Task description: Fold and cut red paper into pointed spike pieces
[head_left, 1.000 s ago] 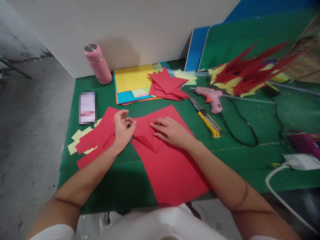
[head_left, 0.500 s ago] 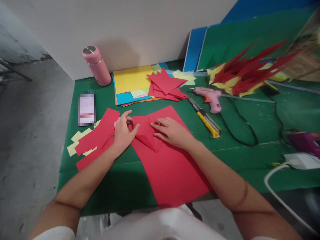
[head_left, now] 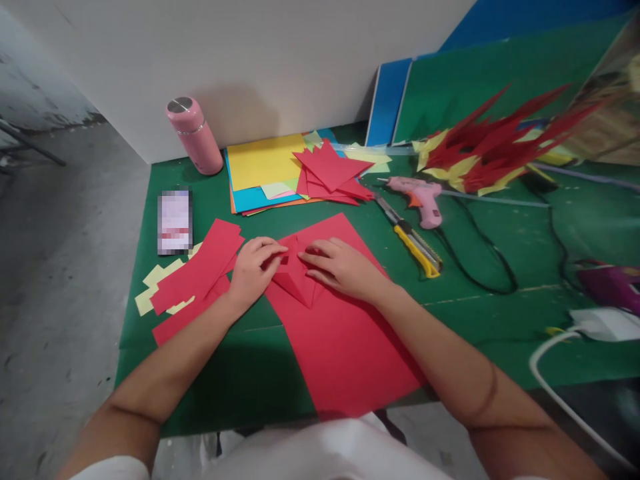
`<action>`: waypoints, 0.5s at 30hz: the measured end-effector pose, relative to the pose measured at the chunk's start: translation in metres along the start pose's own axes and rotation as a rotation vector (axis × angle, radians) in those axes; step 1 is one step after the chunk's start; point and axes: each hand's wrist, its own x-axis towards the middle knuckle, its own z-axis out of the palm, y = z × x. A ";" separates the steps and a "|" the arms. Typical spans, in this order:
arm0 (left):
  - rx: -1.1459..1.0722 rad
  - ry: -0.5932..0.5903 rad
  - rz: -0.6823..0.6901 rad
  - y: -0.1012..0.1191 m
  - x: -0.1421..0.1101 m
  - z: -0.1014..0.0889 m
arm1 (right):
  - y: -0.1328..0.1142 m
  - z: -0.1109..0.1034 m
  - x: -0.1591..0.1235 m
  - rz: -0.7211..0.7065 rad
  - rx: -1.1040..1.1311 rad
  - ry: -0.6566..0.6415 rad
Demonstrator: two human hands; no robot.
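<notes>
A folded piece of red paper point(head_left: 299, 285), its point toward me, lies over the far part of a large red sheet point(head_left: 350, 353). My left hand point(head_left: 254, 272) pinches the left side of the folded paper between thumb and fingers. On the opposite side, the curled fingers of my right hand point(head_left: 341, 270) hold its right edge. Both hands are close together, and their fingers partly hide the folds. Left of my left hand are cut red paper strips point(head_left: 197, 270) lying over small pale yellow paper pieces point(head_left: 145, 300).
Behind are a pink flask point(head_left: 195, 137), stacked coloured paper point(head_left: 265, 160) and red paper triangles point(head_left: 333, 170). A phone point(head_left: 175, 221) lies left. To the right are a yellow utility knife point(head_left: 415, 247), a corded pink glue gun point(head_left: 417, 197), a red-yellow paper flame point(head_left: 490, 147) and a white plug point(head_left: 603, 325).
My left hand has moved right and closed its fingers on the left side of the folded paper, which is now drawn narrower. My right hand stays nearly in place.
</notes>
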 end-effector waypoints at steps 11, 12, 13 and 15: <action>-0.045 -0.146 0.131 0.004 -0.002 0.002 | 0.000 0.000 -0.001 -0.002 0.012 0.004; -0.042 -0.169 0.136 0.004 -0.002 0.003 | 0.001 0.000 -0.001 -0.002 0.016 0.005; -0.038 -0.192 0.142 0.004 -0.002 0.003 | 0.001 0.001 -0.001 -0.003 0.019 0.008; -0.025 -0.226 0.158 0.003 -0.004 0.004 | 0.002 0.002 -0.002 -0.011 0.022 0.019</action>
